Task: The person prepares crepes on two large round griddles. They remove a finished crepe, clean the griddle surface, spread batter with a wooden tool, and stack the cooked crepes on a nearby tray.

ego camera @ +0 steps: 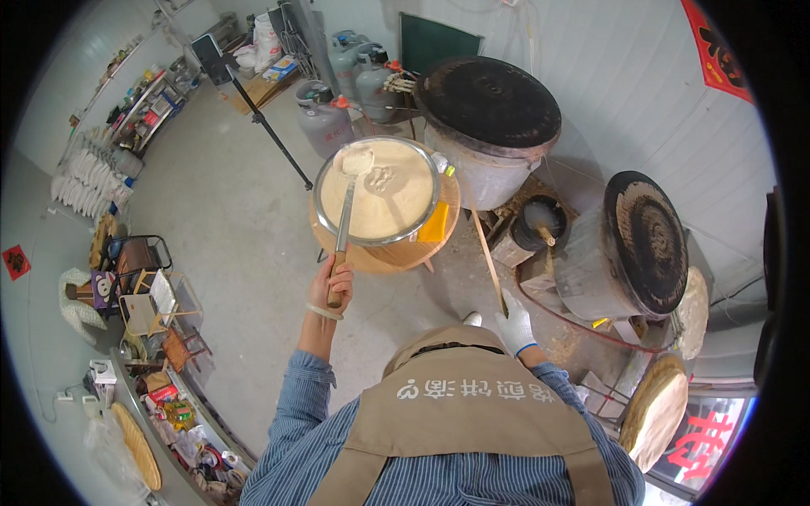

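Observation:
My bare left hand (pixel 329 284) is closed around the wooden handle of a long metal ladle (pixel 345 215). The ladle's bowl, coated with batter, is over the left part of a wide metal basin (pixel 319 212) of pale batter (pixel 354 218). Lumpy marks break the batter's surface beside the ladle. My right hand (pixel 516 322), in a white knit glove, grips a long thin wooden stick (pixel 486 250) by its near end. The stick points away from me, between the basin and a large drum-shaped griddle stove (pixel 500 107) with a blackened round top.
The basin stands on a round wooden table (pixel 380 259) with a yellow cloth (pixel 434 222). A second blackened griddle (pixel 648 246) is to the right, near a reddish hose (pixel 563 329). Gas cylinders (pixel 324 123) stand behind the table. A phone tripod (pixel 272 133) stands left of them.

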